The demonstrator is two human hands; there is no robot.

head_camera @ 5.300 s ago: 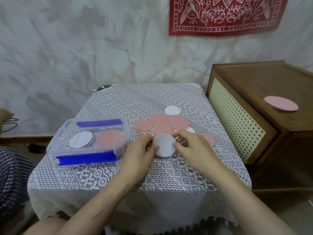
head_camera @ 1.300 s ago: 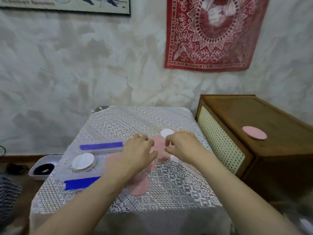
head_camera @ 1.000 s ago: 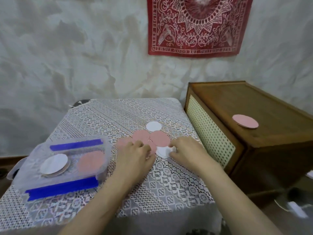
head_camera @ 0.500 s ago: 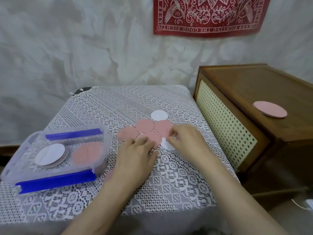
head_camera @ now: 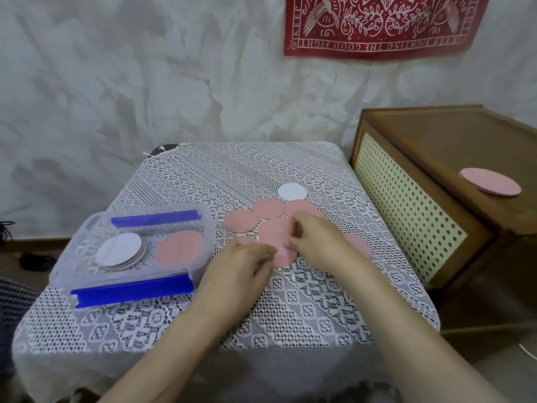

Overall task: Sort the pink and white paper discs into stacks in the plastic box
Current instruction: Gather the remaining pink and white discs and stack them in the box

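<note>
A clear plastic box (head_camera: 200,228) with blue clips stands at the table's left; it holds a white disc stack (head_camera: 119,248) and a pink disc stack (head_camera: 180,247). Loose discs lie mid-table: one white disc (head_camera: 292,191) farthest back and three pink discs (head_camera: 268,208) in front of it. Nearest me, a pink disc (head_camera: 276,242) sits between my hands. My left hand (head_camera: 241,266) pinches its left edge and my right hand (head_camera: 316,239) pinches its right edge. Another pink disc (head_camera: 359,242) peeks out beyond my right hand.
A wooden cabinet (head_camera: 421,158) with a perforated front stands right of the table, with a larger pink disc (head_camera: 489,185) on top. A lace cloth (head_camera: 232,170) covers the table. A red hanging (head_camera: 377,24) is on the wall behind.
Half a second ago a white disc showed under my right fingers; now a pink disc sits between both hands, which have closed in on its edges. The view tilted down slightly.
</note>
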